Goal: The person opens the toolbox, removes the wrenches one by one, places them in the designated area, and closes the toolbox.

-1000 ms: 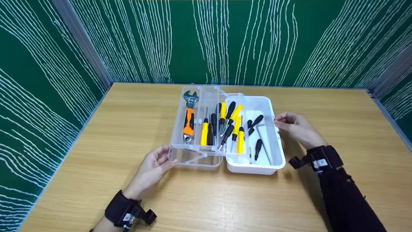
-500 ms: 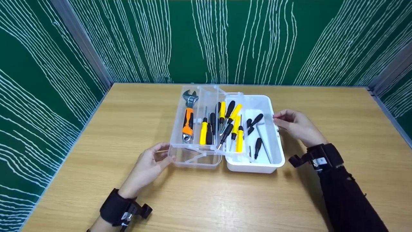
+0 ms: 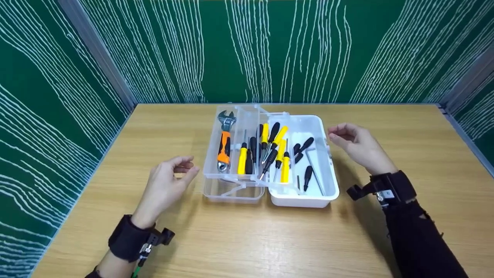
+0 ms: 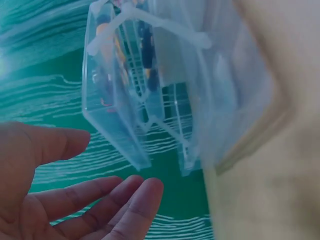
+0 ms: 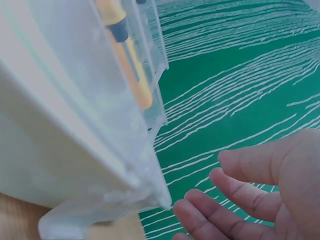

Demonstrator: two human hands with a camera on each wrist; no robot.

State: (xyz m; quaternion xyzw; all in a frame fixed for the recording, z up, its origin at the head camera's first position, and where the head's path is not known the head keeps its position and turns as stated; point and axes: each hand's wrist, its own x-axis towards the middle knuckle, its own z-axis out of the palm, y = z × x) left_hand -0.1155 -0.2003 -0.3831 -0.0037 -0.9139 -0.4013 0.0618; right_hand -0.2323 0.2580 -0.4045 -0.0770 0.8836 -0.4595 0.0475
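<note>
An opened toolbox stands mid-table, with a white base (image 3: 305, 200) and clear folding trays (image 3: 231, 189) spread to its left. An adjustable wrench (image 3: 224, 146) with an orange and black handle lies in the leftmost tray. Yellow and black screwdrivers (image 3: 242, 160) fill the other trays. In the base are a hex key (image 3: 315, 172) and several small black-handled tools (image 3: 308, 175). My left hand (image 3: 166, 185) hovers just left of the trays, fingers apart and holding nothing. Beside the base's right wall, my right hand (image 3: 359, 148) is also free of it, thumb and fingers parted.
The wooden table (image 3: 247, 239) extends around the toolbox. Green panels with white wavy lines (image 3: 216, 50) enclose the back and sides. Black camera straps circle both wrists.
My left hand has let go of the clear tray side and drawn back to the left. My right hand has come off the base's right rim. The toolbox stays in place.
</note>
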